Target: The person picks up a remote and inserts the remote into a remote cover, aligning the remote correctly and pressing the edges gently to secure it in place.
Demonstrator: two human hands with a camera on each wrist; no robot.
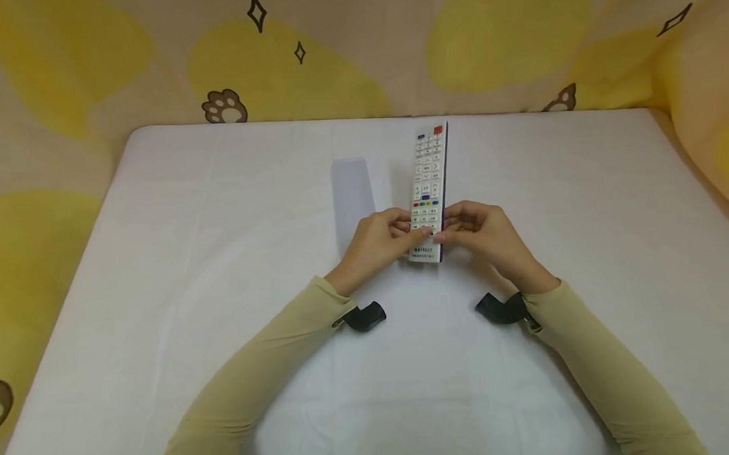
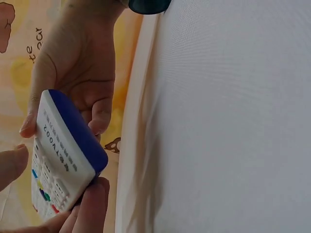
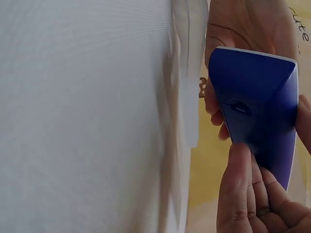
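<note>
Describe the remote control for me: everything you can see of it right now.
The remote control is long and slim, with a white plastic-looking face and a dark blue back and edge. Rows of white buttons cover the face, with a red one at the far end and a coloured row lower down; there is print near the bottom. The left hand and right hand both grip its near end above the white table.

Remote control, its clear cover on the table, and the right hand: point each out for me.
remote control [image 1: 426, 184], head view, on the white button face.
clear cover [image 1: 352, 194], head view, on its flat middle.
right hand [image 1: 483, 232], head view, on the back of the hand.
</note>
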